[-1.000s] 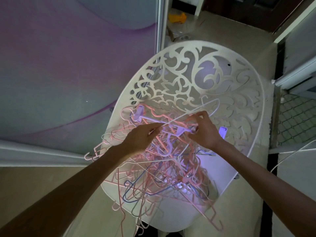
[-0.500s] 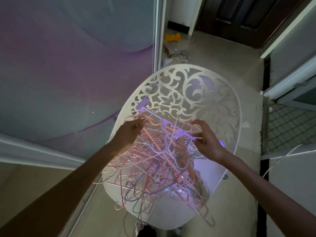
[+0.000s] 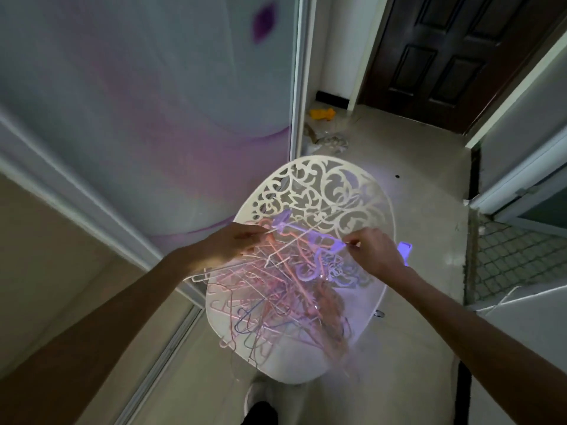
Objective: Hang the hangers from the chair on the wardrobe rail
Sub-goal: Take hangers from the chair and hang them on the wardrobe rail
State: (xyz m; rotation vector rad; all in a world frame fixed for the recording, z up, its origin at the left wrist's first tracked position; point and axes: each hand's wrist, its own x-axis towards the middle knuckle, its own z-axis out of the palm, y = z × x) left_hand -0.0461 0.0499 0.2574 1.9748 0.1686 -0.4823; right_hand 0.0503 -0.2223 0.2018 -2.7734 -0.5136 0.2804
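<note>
The wardrobe door [image 3: 147,118] stands beside the chair [image 3: 322,191], keeping the rail, which is not seen, presumably within reach. The hangers [image 3: 285,299] are heaped tangled on the seat. One hanger [image 3: 310,236] is pinched at each end by the left hand [image 3: 228,248] and right hand [image 3: 372,251], apparently so it can be drawn free of the tangle.

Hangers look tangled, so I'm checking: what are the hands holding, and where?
Left hand and right hand pinch opposite ends of one pale plastic hanger.
</note>
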